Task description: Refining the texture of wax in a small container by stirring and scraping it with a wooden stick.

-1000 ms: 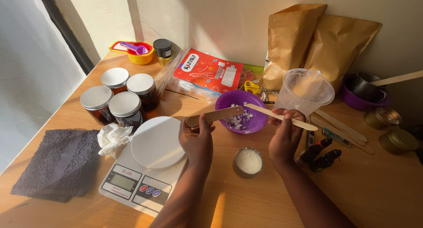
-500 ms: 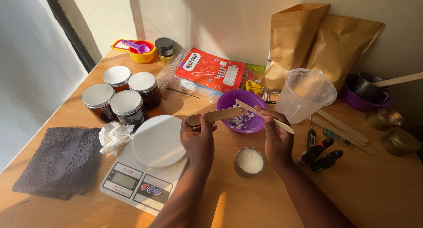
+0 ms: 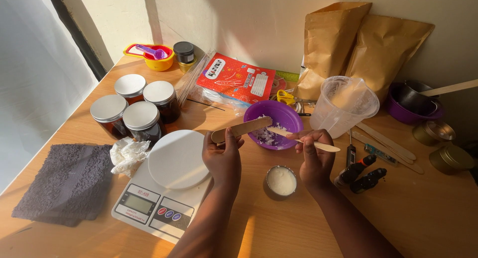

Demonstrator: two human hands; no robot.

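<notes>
Hands [image 3: 222, 156] [image 3: 314, 153] hold 2 wooden sticks [image 3: 242, 129] [image 3: 306, 141] over purple bowl [image 3: 291, 119].

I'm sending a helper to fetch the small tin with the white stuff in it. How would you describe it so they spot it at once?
Start at the kitchen scale at the table's near edge, with its round white plate. Just right of it, between the person's two forearms and in front of the purple bowl, stands the small round tin. Unlike the two gold tins at the far right, it is filled with smooth white material.
</notes>
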